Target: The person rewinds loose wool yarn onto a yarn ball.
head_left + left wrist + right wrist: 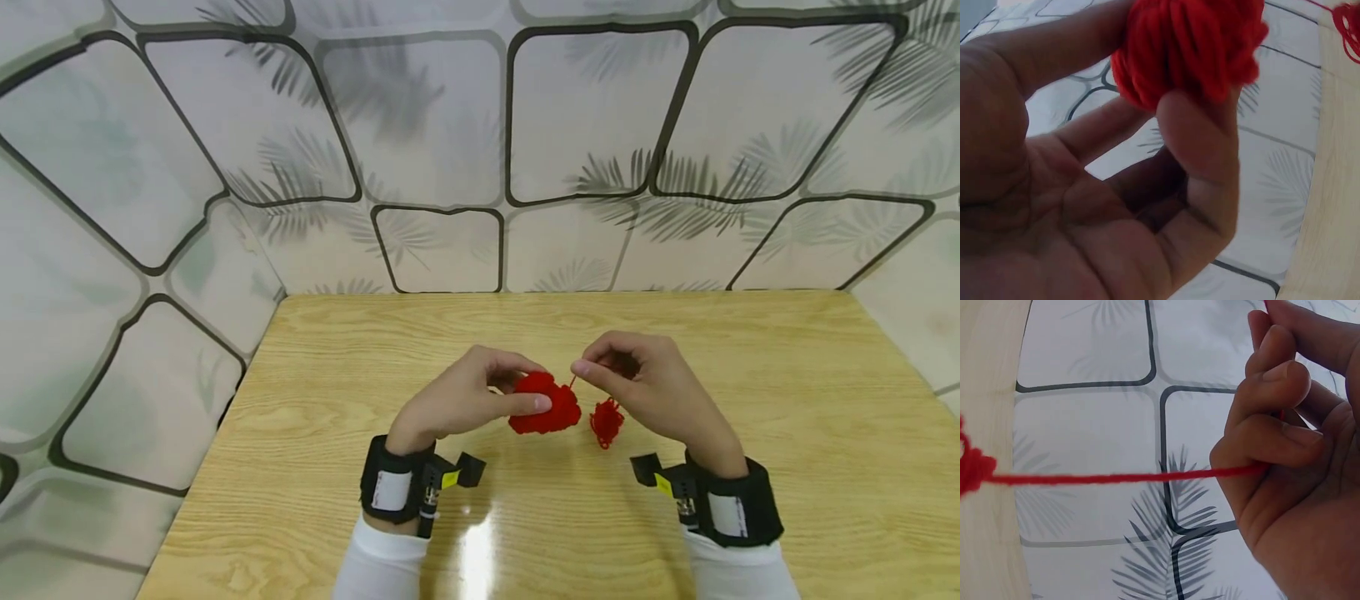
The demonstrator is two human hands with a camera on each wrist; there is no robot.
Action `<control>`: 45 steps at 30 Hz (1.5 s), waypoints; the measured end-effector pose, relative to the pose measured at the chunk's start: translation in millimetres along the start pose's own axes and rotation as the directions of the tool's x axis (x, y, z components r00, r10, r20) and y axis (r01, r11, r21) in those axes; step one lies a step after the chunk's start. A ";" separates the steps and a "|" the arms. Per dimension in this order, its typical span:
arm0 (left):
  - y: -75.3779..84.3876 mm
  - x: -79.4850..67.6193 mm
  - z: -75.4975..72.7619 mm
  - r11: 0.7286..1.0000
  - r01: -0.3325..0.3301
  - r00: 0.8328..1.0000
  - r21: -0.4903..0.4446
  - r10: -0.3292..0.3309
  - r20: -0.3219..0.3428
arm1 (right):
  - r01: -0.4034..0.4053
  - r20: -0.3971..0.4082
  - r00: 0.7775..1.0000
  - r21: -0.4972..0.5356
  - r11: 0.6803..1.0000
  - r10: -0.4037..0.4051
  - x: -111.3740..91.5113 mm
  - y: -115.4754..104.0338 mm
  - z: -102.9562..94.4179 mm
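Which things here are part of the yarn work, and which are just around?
Part of the work:
Red yarn bundle, in the left hand
Red strand, held by the right hand
Small red tangle, on that strand

Just around:
Wooden table
Patterned wall
Black wrist straps

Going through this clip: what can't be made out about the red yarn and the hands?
- Right wrist view: most of the red strand's run through the right hand, hidden by curled fingers.
- Right wrist view: the rest of the small yarn bundle, cut off by the left edge.
- Left wrist view: the yarn ball's top, cut off by the upper edge.
- Head view: the left hand's grip underneath, hidden by the ball.
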State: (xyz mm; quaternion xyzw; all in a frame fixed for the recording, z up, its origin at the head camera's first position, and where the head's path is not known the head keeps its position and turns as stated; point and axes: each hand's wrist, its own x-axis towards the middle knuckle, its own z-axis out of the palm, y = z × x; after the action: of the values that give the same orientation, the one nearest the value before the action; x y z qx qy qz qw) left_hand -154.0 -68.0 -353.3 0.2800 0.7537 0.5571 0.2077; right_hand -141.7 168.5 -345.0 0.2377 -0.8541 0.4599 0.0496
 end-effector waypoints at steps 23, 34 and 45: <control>-1.4 11.6 8.8 0.965 0.056 0.998 -0.257 -0.059 -0.007 | -0.044 -0.005 0.999 0.139 0.989 0.045 14.3 7.2 29.0; -10.6 -16.3 -40.7 0.698 -0.220 0.920 -0.681 -0.083 -0.383 | -0.205 0.231 0.958 0.120 0.972 0.173 10.2 59.4 7.8; -17.7 -30.8 -64.1 0.517 -0.490 0.706 -0.702 -0.236 -0.667 | -0.403 0.175 0.888 -0.149 0.903 0.425 -13.4 101.7 -33.9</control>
State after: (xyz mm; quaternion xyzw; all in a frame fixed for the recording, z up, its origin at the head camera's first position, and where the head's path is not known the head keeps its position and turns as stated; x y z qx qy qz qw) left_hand -174.1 -138.4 -351.4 -0.0285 0.3777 0.9251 -0.0283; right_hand -180.4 248.0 -407.2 0.0926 -0.9094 0.3860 -0.1245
